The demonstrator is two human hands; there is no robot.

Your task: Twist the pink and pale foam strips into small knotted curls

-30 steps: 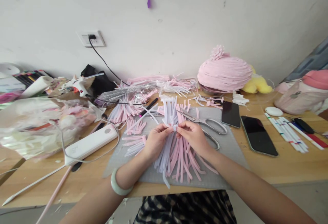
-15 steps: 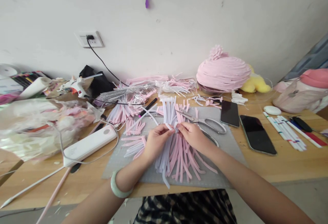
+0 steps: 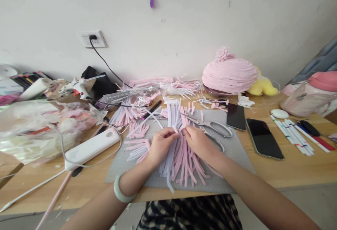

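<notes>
In the head view, a short, pale lilac fuzzy strip (image 3: 175, 129) is held over the middle of a grey mat (image 3: 238, 166) on a wooden bench (image 3: 292, 173). It is pinched between the thumb and fingers of the left hand (image 3: 161, 145); its other end appears to be pinched by the right hand (image 3: 198, 143), though whether it is looped or knotted cannot be told. Beneath the hands, long lilac strips (image 3: 167, 161) and pink strips (image 3: 187, 165) are fanned out side by side. Partly open scissors (image 3: 200, 122) are lying just beyond the right hand, their blades over the pink strips. The short strip could be lost from the fingertips, it is judged, if it were gripped too near its end or pulled unevenly. The fanned strips could be disarranged by a dragging wrist, and the scissors could be knocked, or a finger nicked, by a careless sweep.
</notes>
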